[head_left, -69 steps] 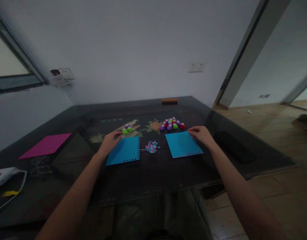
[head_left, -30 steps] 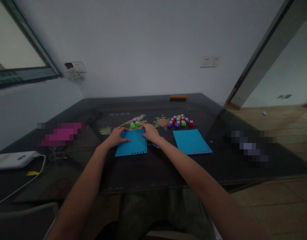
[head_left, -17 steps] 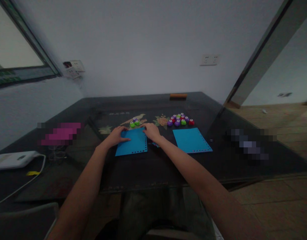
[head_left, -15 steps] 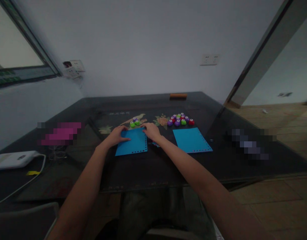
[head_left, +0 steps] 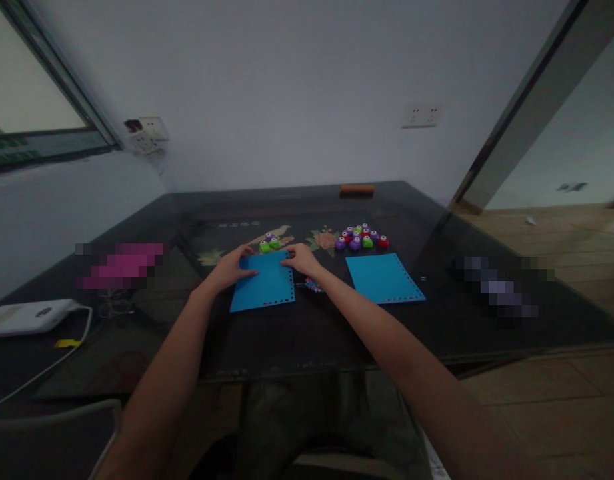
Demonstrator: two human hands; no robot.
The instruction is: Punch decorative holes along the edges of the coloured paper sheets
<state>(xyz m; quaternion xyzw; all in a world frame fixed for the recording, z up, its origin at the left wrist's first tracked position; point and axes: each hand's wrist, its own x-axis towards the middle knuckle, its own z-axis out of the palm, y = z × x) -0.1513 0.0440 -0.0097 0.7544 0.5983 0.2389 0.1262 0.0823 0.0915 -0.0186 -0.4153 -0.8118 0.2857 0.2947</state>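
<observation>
A blue sheet (head_left: 267,287) with small holes along its right and near edges lies in front of me on the dark table. My left hand (head_left: 231,267) holds its far left corner, the thumb resting on top and the fingers bent at the far edge. At the far right corner, my right hand (head_left: 303,259) is closed, fingertips pressed together on the sheet; anything smaller between them is hidden. Several green and purple eye-topped pieces (head_left: 269,244) sit just beyond the sheet. Beside my right wrist is a little heap of tiny coloured bits (head_left: 314,285), partly covered by the forearm.
A second blue holed sheet (head_left: 384,279) lies to the right, with a cluster of purple, red and green eye-topped pieces (head_left: 359,238) behind it. An orange-brown block (head_left: 357,191) is at the far edge. On the left are a blurred pink item (head_left: 124,265) and a white device (head_left: 29,318) with a cable.
My right hand has shifted slightly at the corner, and more of the tiny coloured bits show beside the wrist. The left hand stays nearly the same on the sheet.
</observation>
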